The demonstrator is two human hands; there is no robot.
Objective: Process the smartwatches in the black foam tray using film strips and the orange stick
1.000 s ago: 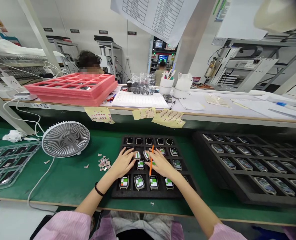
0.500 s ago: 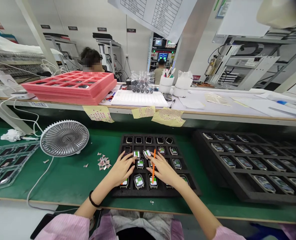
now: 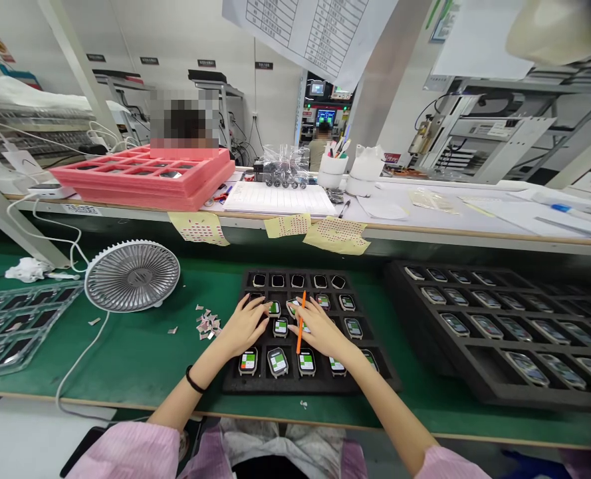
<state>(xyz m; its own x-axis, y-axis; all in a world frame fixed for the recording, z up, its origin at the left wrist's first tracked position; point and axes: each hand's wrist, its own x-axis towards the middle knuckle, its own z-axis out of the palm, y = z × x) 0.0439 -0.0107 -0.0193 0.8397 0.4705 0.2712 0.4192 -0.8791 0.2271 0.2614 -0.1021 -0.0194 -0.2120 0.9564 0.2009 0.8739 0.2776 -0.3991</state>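
Observation:
A black foam tray (image 3: 315, 384) of smartwatches lies in front of me, many of their screens lit white and green. My left hand (image 3: 242, 327) reaches over its left side with fingers apart, its fingertips at a lit smartwatch (image 3: 274, 309) in the second row. My right hand (image 3: 321, 330) keeps a slim orange pen-like stick (image 3: 300, 332) between its fingers. Its index fingertip is at the neighbouring smartwatch (image 3: 292, 307), which the fingers partly cover. Between the hands, another smartwatch (image 3: 280, 326) shows in its slot.
At the right stands a second black foam tray (image 3: 479, 356) of watches. A white fan (image 3: 133, 276), small foil-like scraps (image 3: 208, 324) and a clear tray (image 3: 26, 326) are on the left. A shelf above carries a pink foam tray (image 3: 195, 193); a person (image 3: 185, 126) is behind it.
My left hand has shifted slightly left, uncovering the watch at the tray's front left. My right hand and the orange stick have moved a little left, and the stick leans more.

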